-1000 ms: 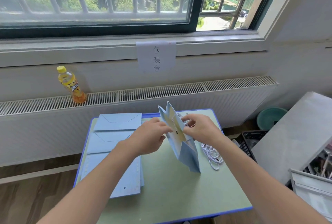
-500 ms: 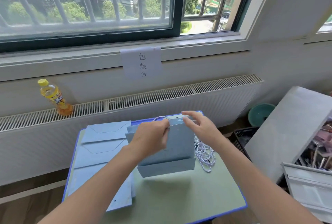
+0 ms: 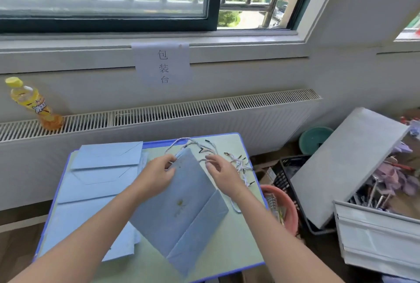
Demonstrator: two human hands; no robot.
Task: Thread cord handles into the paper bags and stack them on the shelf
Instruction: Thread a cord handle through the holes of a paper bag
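Blue paper fills the middle of the frame: a flattened paper bag [image 3: 179, 205] lies at an angle on the surface [image 3: 229, 244], its top corner pointing up-frame. The left hand [image 3: 156, 175] pinches that top edge between thumb and curled fingers. The right hand [image 3: 223, 172] hovers just to the right of the bag's upper edge, its fingers bent loosely; whether they hold one of the cords beneath cannot be told. A threaded cord handle [image 3: 181, 143] loops out past the bag's top toward the far edge of the surface.

Just right of the hands, a loose tangle of striped cords [image 3: 242, 165] with dark tips sprawls along the right side of the surface, partly under the right wrist. Left of the bag, a stack of flat blue bags [image 3: 100, 182] covers the left half of the surface, the left forearm crossing over it.

Lower right, beside the surface, sit a pink basin [image 3: 287, 210], a black crate [image 3: 288, 178] and a grey bin [image 3: 375, 237] with its lid [image 3: 347, 164] propped open. A teal bowl [image 3: 314, 138] lies on the floor beyond. At the upper left, a yellow drink bottle [image 3: 34, 103] stands on the radiator grille [image 3: 181, 110], and a paper sign [image 3: 162, 64] hangs below the window sill.
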